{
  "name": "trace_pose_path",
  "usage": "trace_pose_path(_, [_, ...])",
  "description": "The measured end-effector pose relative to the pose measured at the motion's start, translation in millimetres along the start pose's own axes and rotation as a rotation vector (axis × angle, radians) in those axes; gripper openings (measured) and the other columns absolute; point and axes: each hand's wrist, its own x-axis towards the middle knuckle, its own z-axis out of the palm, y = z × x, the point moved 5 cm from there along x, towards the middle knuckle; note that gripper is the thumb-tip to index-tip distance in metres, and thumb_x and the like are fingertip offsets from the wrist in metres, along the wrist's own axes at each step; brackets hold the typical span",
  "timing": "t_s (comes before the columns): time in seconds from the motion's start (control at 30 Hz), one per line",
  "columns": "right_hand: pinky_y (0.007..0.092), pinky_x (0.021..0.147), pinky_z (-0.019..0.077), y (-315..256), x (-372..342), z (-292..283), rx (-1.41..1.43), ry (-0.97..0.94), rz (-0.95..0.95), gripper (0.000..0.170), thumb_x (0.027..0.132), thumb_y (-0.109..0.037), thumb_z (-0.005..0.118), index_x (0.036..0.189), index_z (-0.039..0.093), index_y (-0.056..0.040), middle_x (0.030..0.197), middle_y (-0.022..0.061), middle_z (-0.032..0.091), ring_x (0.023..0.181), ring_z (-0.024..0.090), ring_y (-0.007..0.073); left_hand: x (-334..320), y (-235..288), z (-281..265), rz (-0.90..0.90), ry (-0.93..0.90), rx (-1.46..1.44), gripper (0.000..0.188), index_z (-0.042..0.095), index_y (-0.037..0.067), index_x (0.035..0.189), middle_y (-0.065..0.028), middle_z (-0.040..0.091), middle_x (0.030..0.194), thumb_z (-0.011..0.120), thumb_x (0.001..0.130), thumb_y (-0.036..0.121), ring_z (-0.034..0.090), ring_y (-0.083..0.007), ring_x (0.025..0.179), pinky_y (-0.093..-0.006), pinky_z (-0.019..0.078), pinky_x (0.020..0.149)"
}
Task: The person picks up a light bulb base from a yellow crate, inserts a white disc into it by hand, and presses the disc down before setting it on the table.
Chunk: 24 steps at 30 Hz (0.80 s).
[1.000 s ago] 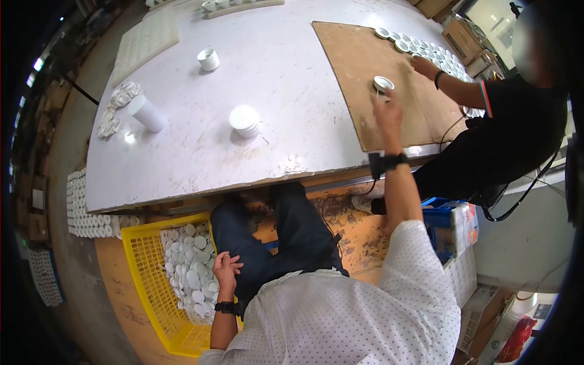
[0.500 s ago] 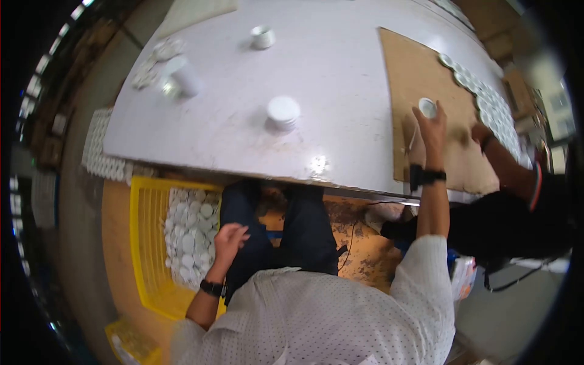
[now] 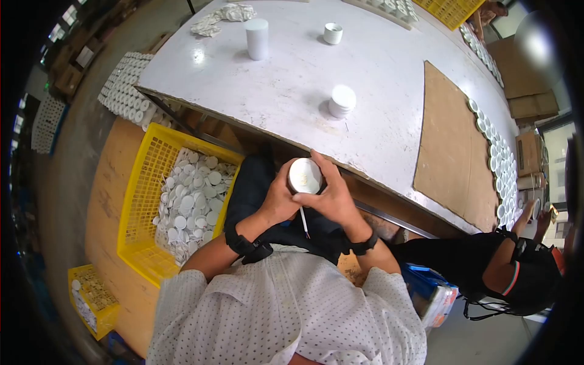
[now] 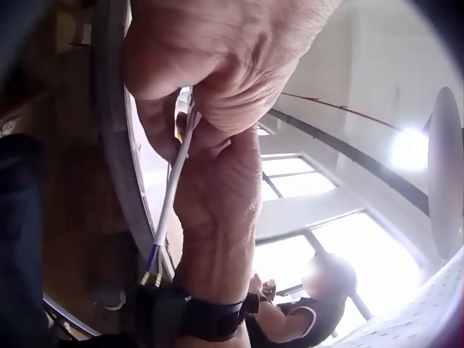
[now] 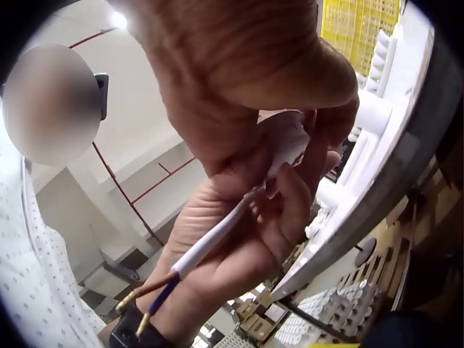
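A round white cup-shaped fitting (image 3: 305, 176) is held over the lap, just in front of the table edge, its hollow side facing up in the head view. My left hand (image 3: 280, 199) grips it from the left. From the other side, my right hand (image 3: 334, 196) curls round it, thumb at the near rim. A white cable (image 5: 212, 239) hangs from between the hands, ending in brown and blue wires with brass-coloured tips. In the left wrist view the same cable (image 4: 174, 181) slants down past the palms; the fingers hide most of the fitting there.
On the white table (image 3: 286, 79) stand a short lidded cylinder (image 3: 342, 100), a small cup (image 3: 333, 33) and a tall cylinder (image 3: 257, 39). Cardboard (image 3: 453, 146) lies right, beside rows of round white fittings (image 3: 496, 161). A yellow crate (image 3: 137, 207) of white discs is at left. Another person (image 3: 517, 274) is at right.
My right hand has brought the fitting from the cardboard back to the lap, where my left hand has come up and taken hold of it too. The head view has turned rightward.
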Motion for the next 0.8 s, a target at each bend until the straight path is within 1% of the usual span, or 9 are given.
trace_pose_path(0.03, [0.0331, 0.079, 0.0437, -0.5, 9.1, -6.1, 0.070, -0.069, 0.043, 0.074, 0.061, -0.025, 0.078, 0.121, 0.043, 0.0006, 0.111, 0.0131, 0.050, 0.095, 0.050, 0.0229, -3.2, 0.9, -8.4, 0.005, 0.005, -0.003, 0.065, 0.035, 0.003, 0.122, -0.0113, 0.053, 0.109, 0.070, 0.067, 0.002, 0.056, -0.0189, 0.095, -0.0299, 0.0465, 0.080])
trace_pose_path(0.07, [0.0302, 0.073, 0.0452, 0.3, 22.9, -21.0, 0.012, -0.008, 0.198, 0.064, 0.062, -0.021, 0.077, 0.115, 0.049, 0.0013, 0.105, 0.0108, 0.054, 0.089, 0.052, 0.0185, -6.2, -6.0, -18.3, -0.155, 0.024, -0.128, 0.064, 0.036, 0.002, 0.121, -0.0105, 0.054, 0.104, 0.070, 0.066, 0.000, 0.057, -0.0167, 0.085, -0.0277, 0.0484, 0.072])
trace_pose_path(0.1, [0.0286, 0.068, 0.0457, 12.7, 42.0, -39.5, -0.014, 0.168, 0.193, 0.051, 0.064, -0.019, 0.075, 0.106, 0.054, 0.0023, 0.091, 0.0099, 0.059, 0.080, 0.054, 0.0165, -10.7, -13.8, -26.4, -0.317, 0.037, -0.253, 0.064, 0.036, 0.002, 0.120, -0.0097, 0.056, 0.099, 0.070, 0.066, -0.002, 0.059, -0.0145, 0.075, -0.0255, 0.0503, 0.064])
trace_pose_path(0.13, [0.0262, 0.062, 0.0453, 40.4, 65.5, -60.9, -0.100, 0.385, 0.104, 0.043, 0.066, -0.020, 0.073, 0.098, 0.057, 0.0041, 0.079, 0.0088, 0.060, 0.070, 0.054, 0.0135, -13.5, -21.2, -32.7, -0.263, 0.076, -0.320, 0.062, 0.037, 0.001, 0.118, -0.0082, 0.057, 0.091, 0.069, 0.065, -0.005, 0.058, -0.0106, 0.061, -0.0218, 0.0486, 0.051])
trace_pose_path(0.2, [0.0249, 0.054, 0.0427, 71.5, 102.3, -91.8, -0.178, 0.509, 0.201, 0.043, 0.068, -0.027, 0.072, 0.092, 0.057, 0.0052, 0.067, 0.0055, 0.054, 0.060, 0.049, 0.0111, -19.5, -22.5, -43.3, -0.310, 0.102, -0.268, 0.058, 0.039, 0.000, 0.115, -0.0077, 0.057, 0.090, 0.069, 0.066, -0.004, 0.057, -0.0106, 0.062, -0.0214, 0.0480, 0.052])
trace_pose_path(0.33, [0.0225, 0.050, 0.0407, 103.0, 137.3, -104.5, -0.043, 0.500, 0.386, 0.040, 0.069, -0.032, 0.072, 0.084, 0.057, 0.0022, 0.064, 0.0026, 0.051, 0.056, 0.047, 0.0104, -26.9, -35.9, -52.4, -0.327, 0.100, -0.284, 0.054, 0.040, -0.001, 0.112, -0.0068, 0.056, 0.088, 0.068, 0.067, -0.004, 0.056, -0.0098, 0.064, -0.0206, 0.0472, 0.052])
trace_pose_path(0.4, [0.0209, 0.043, 0.0371, 110.1, 141.8, -100.1, 0.054, 0.378, 0.505, 0.033, 0.070, -0.030, 0.071, 0.076, 0.055, -0.0021, 0.061, 0.0010, 0.049, 0.050, 0.043, 0.0081, -28.1, -41.8, -58.1, -0.329, 0.126, -0.281, 0.053, 0.040, -0.001, 0.112, -0.0068, 0.056, 0.088, 0.068, 0.067, -0.004, 0.056, -0.0098, 0.065, -0.0206, 0.0473, 0.053])
trace_pose_path(0.63, [0.0200, 0.039, 0.0324, 119.3, 138.5, -102.0, 0.232, 0.404, 0.523, 0.026, 0.076, -0.025, 0.068, 0.071, 0.051, -0.0054, 0.059, -0.0004, 0.047, 0.045, 0.039, 0.0069, -30.7, -52.9, -61.0, -0.375, 0.101, -0.347, 0.052, 0.041, -0.002, 0.111, -0.0075, 0.056, 0.090, 0.067, 0.067, -0.004, 0.057, -0.0099, 0.066, -0.0208, 0.0479, 0.054])
trace_pose_path(0.8, [0.0168, 0.042, 0.0341, 122.1, 127.9, -106.2, 0.529, 0.427, 0.526, 0.020, 0.083, -0.023, 0.059, 0.076, 0.050, -0.0065, 0.063, -0.0006, 0.045, 0.053, 0.045, 0.0072, -28.9, -54.9, -56.8, -0.378, 0.087, -0.320, 0.052, 0.040, -0.002, 0.113, -0.0084, 0.057, 0.091, 0.065, 0.067, -0.005, 0.059, -0.0121, 0.071, -0.0217, 0.0496, 0.057])
